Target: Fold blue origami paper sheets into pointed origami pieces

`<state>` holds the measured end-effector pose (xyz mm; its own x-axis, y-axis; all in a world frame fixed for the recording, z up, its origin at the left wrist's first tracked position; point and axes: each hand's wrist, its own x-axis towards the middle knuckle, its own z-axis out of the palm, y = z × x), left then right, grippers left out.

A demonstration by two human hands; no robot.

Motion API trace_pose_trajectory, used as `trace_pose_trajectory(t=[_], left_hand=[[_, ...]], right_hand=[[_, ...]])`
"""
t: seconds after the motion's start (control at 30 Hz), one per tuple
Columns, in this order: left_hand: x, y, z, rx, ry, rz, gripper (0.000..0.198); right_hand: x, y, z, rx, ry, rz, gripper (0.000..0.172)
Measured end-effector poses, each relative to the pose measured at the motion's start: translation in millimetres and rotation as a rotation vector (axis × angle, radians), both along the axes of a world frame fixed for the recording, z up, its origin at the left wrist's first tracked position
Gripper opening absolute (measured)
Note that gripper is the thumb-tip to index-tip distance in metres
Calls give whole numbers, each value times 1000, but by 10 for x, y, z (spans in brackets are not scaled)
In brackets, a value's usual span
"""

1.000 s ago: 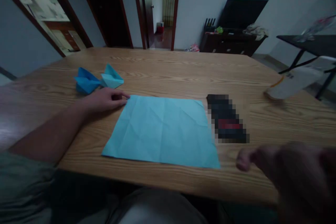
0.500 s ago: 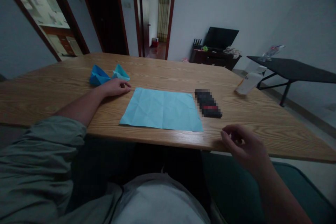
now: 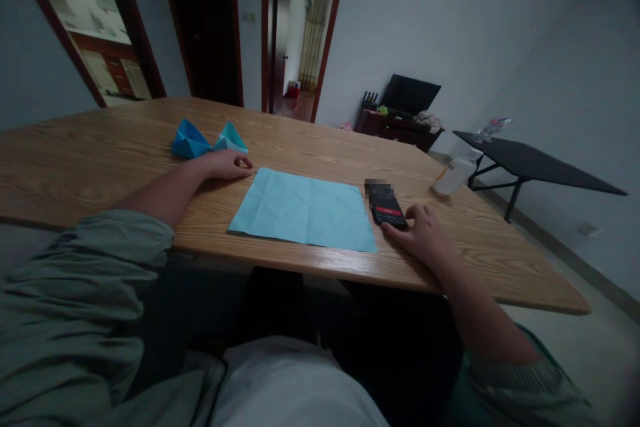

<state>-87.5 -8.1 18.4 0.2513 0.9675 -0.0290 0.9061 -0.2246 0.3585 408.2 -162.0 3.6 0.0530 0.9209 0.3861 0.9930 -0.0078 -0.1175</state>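
A creased light blue sheet of paper (image 3: 305,208) lies spread out on the wooden table in front of me. My left hand (image 3: 227,165) rests on the tabletop just left of the sheet, fingers loosely curled with a small gap between thumb and forefinger, holding nothing. Right of the sheet lies a black phone (image 3: 387,207), its lit screen showing a red bar. My right hand (image 3: 423,233) has its thumb at the phone's near edge and its fingers at the right side, gripping that near corner. The phone stays flat on the table.
Behind my left hand stand a dark blue folded paper shape (image 3: 190,140) and a lighter blue one (image 3: 231,138). A white bottle (image 3: 454,175) stands at the table's right side. Beyond are a black folding table (image 3: 530,157) and a television (image 3: 411,94).
My right hand has moved forward and left from the table's front edge and taken hold of the phone's near corner. My left hand has barely moved. The camera view has tilted.
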Motion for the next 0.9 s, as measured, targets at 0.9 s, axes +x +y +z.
trace_pose_trajectory(t=[0.9], left_hand=[[23, -46, -55, 75, -36, -12, 65]], right_hand=[[321, 733, 38, -125, 179, -85, 104]])
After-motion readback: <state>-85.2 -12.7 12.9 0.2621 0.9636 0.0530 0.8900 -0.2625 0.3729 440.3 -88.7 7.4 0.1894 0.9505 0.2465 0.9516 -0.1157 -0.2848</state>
